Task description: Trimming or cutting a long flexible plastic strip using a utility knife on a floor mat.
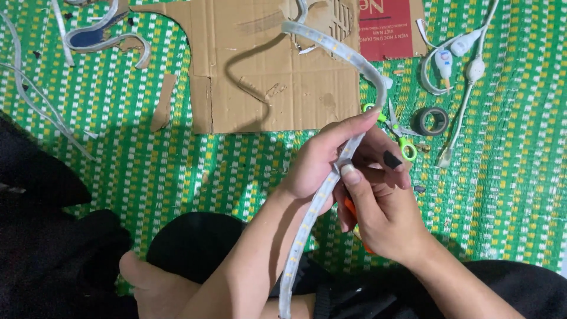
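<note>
Looking down from the head camera, both hands meet over a green woven mat (177,153) where the person sits, dark-clothed legs at the bottom edge. The left hand (322,159) is curled around a pale translucent LED strip (310,218), fingers reaching over the top of it and thumb beneath, so the hand is mostly closed on the strip. The right hand (378,204) is closed too: its thumb presses on the strip just beside the left fingers, and an orange tool (351,210) shows inside the palm, most of it hidden, so its kind cannot be told. A small black piece (392,159) sits at the right fingertips.

The strip runs from the lower edge of the view, up between the forearms, through both hands, then arches up and left over a flat piece of brown cardboard (260,65), ending above it.

Just beyond the hands lie scissors (398,133) with green handles, partly hidden by the fingers. Near them to the right is a roll of dark tape (430,121). Farther up right lie white plug connectors with cords (460,50), beside a red card (387,26) on the cardboard. Cut strip scraps (106,38) lie at the upper left.
</note>
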